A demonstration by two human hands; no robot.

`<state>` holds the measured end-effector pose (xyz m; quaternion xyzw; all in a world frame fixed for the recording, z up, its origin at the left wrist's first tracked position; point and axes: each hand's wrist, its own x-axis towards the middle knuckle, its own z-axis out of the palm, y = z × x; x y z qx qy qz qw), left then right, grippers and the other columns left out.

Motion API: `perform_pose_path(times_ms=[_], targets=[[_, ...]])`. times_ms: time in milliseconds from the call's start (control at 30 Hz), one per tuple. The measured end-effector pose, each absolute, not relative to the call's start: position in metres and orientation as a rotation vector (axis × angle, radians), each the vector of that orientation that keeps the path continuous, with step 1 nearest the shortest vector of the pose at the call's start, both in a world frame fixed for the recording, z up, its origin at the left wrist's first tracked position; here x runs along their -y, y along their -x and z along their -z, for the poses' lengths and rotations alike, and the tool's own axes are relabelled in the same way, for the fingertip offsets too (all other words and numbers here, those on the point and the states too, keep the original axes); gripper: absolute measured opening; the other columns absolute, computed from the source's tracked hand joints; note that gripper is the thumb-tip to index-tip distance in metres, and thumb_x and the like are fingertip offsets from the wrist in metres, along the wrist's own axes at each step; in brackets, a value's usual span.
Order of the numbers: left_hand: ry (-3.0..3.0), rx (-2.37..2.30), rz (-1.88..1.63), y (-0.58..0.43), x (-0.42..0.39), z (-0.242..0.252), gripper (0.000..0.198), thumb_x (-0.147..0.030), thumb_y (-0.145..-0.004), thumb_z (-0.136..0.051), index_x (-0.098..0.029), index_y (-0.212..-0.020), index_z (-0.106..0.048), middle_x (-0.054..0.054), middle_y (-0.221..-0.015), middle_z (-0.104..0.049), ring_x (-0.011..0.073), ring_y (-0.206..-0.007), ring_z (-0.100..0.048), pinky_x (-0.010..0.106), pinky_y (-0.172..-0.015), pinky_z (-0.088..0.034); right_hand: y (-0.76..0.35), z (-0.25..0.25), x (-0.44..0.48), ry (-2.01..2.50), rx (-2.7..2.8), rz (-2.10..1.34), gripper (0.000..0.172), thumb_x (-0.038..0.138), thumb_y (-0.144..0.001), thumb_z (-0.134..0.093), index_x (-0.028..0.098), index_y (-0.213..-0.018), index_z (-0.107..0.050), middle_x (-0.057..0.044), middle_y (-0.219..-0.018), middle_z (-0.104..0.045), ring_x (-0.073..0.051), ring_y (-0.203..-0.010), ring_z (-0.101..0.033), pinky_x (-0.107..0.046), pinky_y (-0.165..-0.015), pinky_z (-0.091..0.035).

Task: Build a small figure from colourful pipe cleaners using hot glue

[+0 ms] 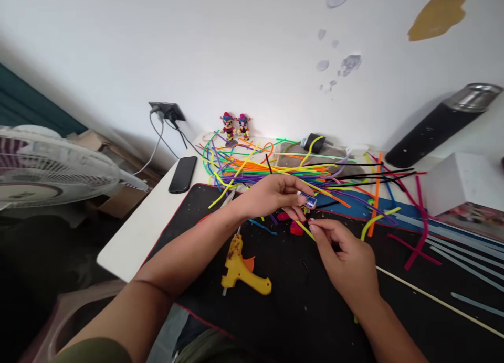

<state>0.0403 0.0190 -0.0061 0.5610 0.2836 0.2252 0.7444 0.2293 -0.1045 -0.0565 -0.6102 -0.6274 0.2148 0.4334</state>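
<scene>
My left hand (pixel 275 196) is closed around a small blue-and-white item (pixel 309 199), whose kind I cannot make out. Just below and to the right, my right hand (pixel 348 255) pinches thumb and finger together over something tiny, mostly hidden by the fingertips. A yellow pipe cleaner (pixel 305 230) runs between the two hands; whether either grips it is unclear. Fuzzy red pieces (pixel 296 227) lie beneath my left fingers. A yellow hot glue gun (pixel 246 271) rests on the black mat (pixel 291 310), below my left wrist.
Behind my hands spreads a heap of coloured pipe cleaners (pixel 271 169). Two small figures (pixel 235 126) stand at the wall. A phone (pixel 183 174) lies left, near a fan (pixel 51 169). A black flask (pixel 437 127), a white box (pixel 460 184) and translucent glue sticks (pixel 464 258) are right.
</scene>
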Motion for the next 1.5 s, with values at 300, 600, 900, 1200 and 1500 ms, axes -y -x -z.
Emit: perform_pose_path(times_ms=[300,600,900,1200,1500], targets=[[-1.303,-0.606,-0.545,-0.039,-0.018,0.005,0.031,-0.041,-0.094,-0.080,-0.013,-0.103,-0.071,0.002,-0.077,-0.074,0.0106,-0.063,-0.071,0.021,-0.060,-0.056,-0.227,0.057,0.105,1.495,1.626,-0.460,0.031,0.050,-0.101,-0.062,0.024,-0.099,-0.079,-0.001,-0.070,-0.079,-0.017,-0.052,-0.070,-0.026,-0.053,-0.051],[-1.373,-0.597,-0.577,-0.039,-0.015,-0.002,0.040,-0.051,-0.090,-0.081,-0.014,-0.100,-0.069,-0.001,-0.074,-0.070,0.0097,-0.059,-0.066,0.021,-0.056,-0.053,-0.229,0.058,0.105,1.508,1.656,-0.479,0.029,0.046,-0.103,-0.061,0.023,-0.103,-0.078,-0.002,-0.077,-0.081,-0.017,-0.057,-0.073,-0.023,-0.052,-0.051],[-1.239,-0.566,-0.590,-0.043,-0.008,0.001,0.032,-0.030,-0.087,-0.086,-0.016,-0.103,-0.063,0.005,-0.092,-0.076,0.0149,-0.076,-0.076,0.027,-0.071,-0.061,-0.228,0.061,0.106,1.493,1.707,-0.488,0.029,0.045,-0.105,-0.059,0.022,-0.104,-0.077,0.001,-0.070,-0.076,-0.012,-0.044,-0.058,-0.024,-0.048,-0.045],[-1.190,-0.543,-0.560,-0.044,-0.006,0.001,0.041,-0.040,-0.089,-0.084,-0.020,-0.101,-0.050,0.009,-0.097,-0.081,0.0171,-0.074,-0.078,0.028,-0.070,-0.063,-0.224,0.062,0.106,1.448,1.757,-0.509,0.026,0.040,-0.105,-0.057,0.023,-0.099,-0.075,0.002,-0.069,-0.075,-0.014,-0.049,-0.065,-0.024,-0.052,-0.047],[-1.220,-0.505,-0.533,-0.045,-0.005,0.001,0.042,-0.046,-0.088,-0.085,-0.019,-0.104,-0.056,0.008,-0.093,-0.080,0.0159,-0.071,-0.077,0.026,-0.069,-0.062,-0.225,0.061,0.105,1.464,1.743,-0.526,0.027,0.042,-0.104,-0.058,0.023,-0.101,-0.077,0.000,-0.071,-0.077,-0.015,-0.049,-0.066,-0.023,-0.049,-0.046]])
